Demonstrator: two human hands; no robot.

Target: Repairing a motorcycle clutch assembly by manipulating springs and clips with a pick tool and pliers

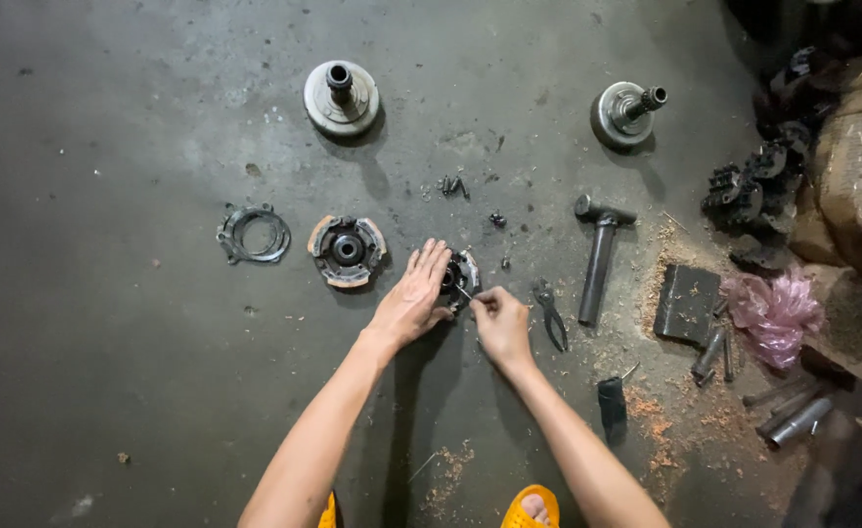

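Note:
My left hand [412, 295] lies flat with spread fingers on a round dark clutch assembly [464, 272] on the concrete floor, pressing it down and covering most of it. My right hand [498, 320] is just right of it, fingers pinched on a thin metal tool [463, 291] whose tip pokes into the assembly. A second clutch assembly with tan shoe linings [347, 250] sits to the left. Pliers [551, 311] lie right beside my right hand.
A hammer [598, 252] lies right of the pliers. Two pulley hubs with shafts [341, 96] [626, 111] stand farther away. A flat ring plate [253, 234] lies at left. Small bolts [452, 184], a dark block [687, 303], a pink bag [773, 311], metal tubes [793, 416] and sawdust crowd the right.

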